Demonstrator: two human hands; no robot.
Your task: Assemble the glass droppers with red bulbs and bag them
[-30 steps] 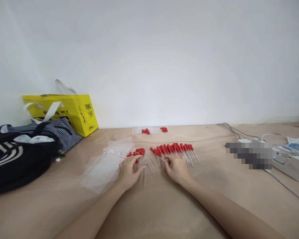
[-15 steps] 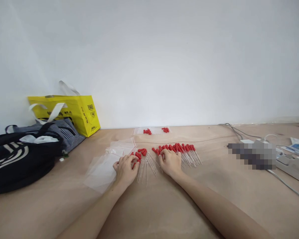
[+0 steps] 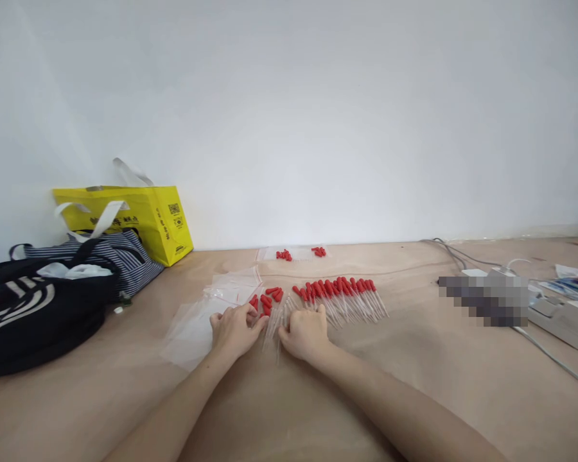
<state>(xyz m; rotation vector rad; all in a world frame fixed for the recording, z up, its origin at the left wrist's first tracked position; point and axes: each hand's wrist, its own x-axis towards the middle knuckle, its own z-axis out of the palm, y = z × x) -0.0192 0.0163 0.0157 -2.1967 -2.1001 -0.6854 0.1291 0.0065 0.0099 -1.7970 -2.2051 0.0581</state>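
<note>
bulbs (image 3: pixel 266 299): red | tubes (image 3: pixel 271 330): clear | carrier (image 3: pixel 166 224): yellow | holdall (image 3: pixel 135 262): navy-white striped

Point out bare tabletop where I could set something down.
Bare tabletop shows between the forearms, and between the red-topped droppers and the blurred dark object. Crowded: around left hand, with plastic bags and loose bulbs; around right hand, with clear tubes.

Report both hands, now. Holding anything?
Left hand: half-curled at the loose red bulbs; can't tell if it holds one.
Right hand: curled, by the loose tubes; can't tell if it holds one.
</note>
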